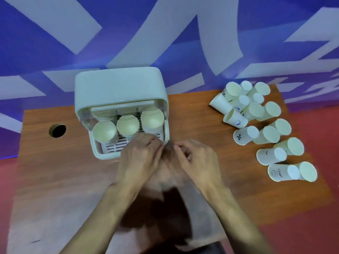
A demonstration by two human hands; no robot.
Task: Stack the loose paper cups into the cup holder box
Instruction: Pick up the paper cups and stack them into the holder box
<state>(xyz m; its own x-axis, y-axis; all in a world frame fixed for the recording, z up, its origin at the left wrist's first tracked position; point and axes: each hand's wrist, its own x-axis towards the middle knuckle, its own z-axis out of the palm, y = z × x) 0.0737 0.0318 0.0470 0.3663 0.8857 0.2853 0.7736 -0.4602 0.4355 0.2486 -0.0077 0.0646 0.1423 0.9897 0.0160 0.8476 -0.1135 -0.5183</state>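
1. At the front right corner of the cup holder box (119, 85), the left hand (141, 156) had its fingers curled; its grip could not be told.
2. The right hand (196, 158), just beside, was curled likewise, its grasp unclear.
3. Loose paper cups (269, 134) lay on the table (55, 180), well right.

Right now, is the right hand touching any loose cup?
Apart. The head view shows bare table between the right hand and the nearest loose cup.

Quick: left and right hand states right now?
Left hand: fingers curled at the front corner of the pale plastic cup holder box; a grip cannot be told.
Right hand: fingers curled too; a grip cannot be told.
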